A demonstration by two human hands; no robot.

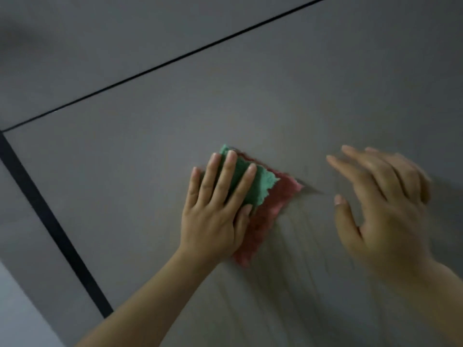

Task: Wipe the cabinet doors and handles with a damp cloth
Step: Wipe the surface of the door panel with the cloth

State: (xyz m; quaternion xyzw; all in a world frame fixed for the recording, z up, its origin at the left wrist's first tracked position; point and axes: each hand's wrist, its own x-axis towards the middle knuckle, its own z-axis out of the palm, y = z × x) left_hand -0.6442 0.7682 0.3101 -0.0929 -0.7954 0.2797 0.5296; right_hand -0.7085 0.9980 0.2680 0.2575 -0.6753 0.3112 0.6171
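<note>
A folded cloth [268, 196], green on top and pink beneath, lies flat against a grey cabinet door [250, 108]. My left hand [218, 209] presses on it with straight fingers spread over the green part. My right hand [380, 209] hovers to the right of the cloth, fingers loosely spread and blurred, holding nothing. Faint damp streaks run down the door below the cloth. No handle is in view.
A thin dark gap [175, 61] separates this door from the grey panel above it. A wider dark strip [50, 216] runs along the door's left edge, with a paler surface [20, 309] beyond it at the lower left.
</note>
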